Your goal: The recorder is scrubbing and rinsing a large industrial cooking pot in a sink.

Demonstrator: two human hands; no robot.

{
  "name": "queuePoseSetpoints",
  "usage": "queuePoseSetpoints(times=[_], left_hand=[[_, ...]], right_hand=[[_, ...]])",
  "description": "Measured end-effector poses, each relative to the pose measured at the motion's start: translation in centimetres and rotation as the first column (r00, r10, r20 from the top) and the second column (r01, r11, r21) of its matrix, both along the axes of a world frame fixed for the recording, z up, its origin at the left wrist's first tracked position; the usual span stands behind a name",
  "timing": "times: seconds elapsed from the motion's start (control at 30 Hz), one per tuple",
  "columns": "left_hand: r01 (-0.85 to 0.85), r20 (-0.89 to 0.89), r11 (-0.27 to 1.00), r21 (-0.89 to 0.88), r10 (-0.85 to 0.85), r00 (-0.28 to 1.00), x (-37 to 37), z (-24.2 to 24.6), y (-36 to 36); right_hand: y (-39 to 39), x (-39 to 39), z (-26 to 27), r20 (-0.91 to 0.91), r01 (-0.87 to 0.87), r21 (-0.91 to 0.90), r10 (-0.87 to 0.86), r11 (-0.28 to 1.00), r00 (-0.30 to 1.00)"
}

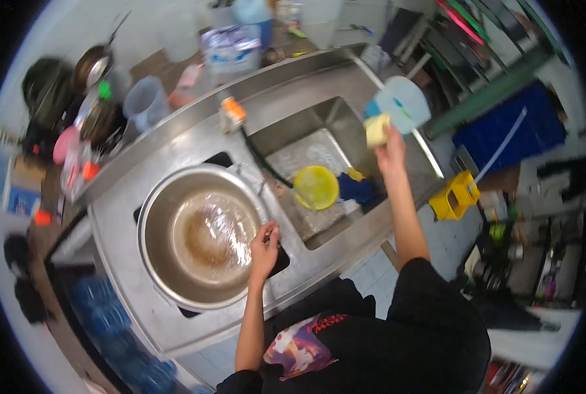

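Observation:
A pale yellow sponge (377,130) is held in my right hand (392,150), over the right side of the metal sink. It is beside a light-blue round container (405,104) with a green item inside. My left hand (265,248) is at the right rim of a large metal pot (162,246), its fingers bent; whether they grip the rim cannot be made out. Brownish, shiny liquid or residue covers the pot's bottom. In the sink basin (337,118), a yellow bowl (317,187) sits beside a dark-blue cloth-like item (357,189).
A dark hose (263,160) runs from an orange-handled tap (233,109) toward the bowl. A clear plastic jug (146,101) and a white tub (231,56) stand behind the counter. Blue water bottles (101,305) are at lower left. A yellow mop bucket (454,197) stands on the floor at right.

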State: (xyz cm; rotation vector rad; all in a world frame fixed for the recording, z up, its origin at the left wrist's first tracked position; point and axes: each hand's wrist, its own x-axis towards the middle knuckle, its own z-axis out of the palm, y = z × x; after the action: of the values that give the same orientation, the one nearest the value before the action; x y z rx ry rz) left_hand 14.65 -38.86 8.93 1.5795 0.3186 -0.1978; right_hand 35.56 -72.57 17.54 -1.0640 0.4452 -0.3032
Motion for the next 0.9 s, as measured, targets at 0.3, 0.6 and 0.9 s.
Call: queuePoseSetpoints(times=[0.3, 0.6, 0.9], left_hand=[[-0.048, -0.350, 0.992, -0.117, 0.004, 0.937, 13.3, -10.7, -6.0], [-0.061, -0.452, 0.943, -0.327, -0.100, 0.886, 16.5, -10.6, -10.3], [-0.324, -0.400, 0.791, -0.519, 0.110, 0.910, 13.8, -9.4, -12.1]], right_hand=[[-3.2, 2.8, -5.1, -0.117, 0.127, -0.002, -0.126, 0.992, 0.985], [11.1, -8.0, -27.9, -0.598, -0.053, 0.330, 0.252, 0.943, 0.761], [16.0, -4.5, -23.0, -0.569, 0.478, 0.037, -0.375, 0.877, 0.732]])
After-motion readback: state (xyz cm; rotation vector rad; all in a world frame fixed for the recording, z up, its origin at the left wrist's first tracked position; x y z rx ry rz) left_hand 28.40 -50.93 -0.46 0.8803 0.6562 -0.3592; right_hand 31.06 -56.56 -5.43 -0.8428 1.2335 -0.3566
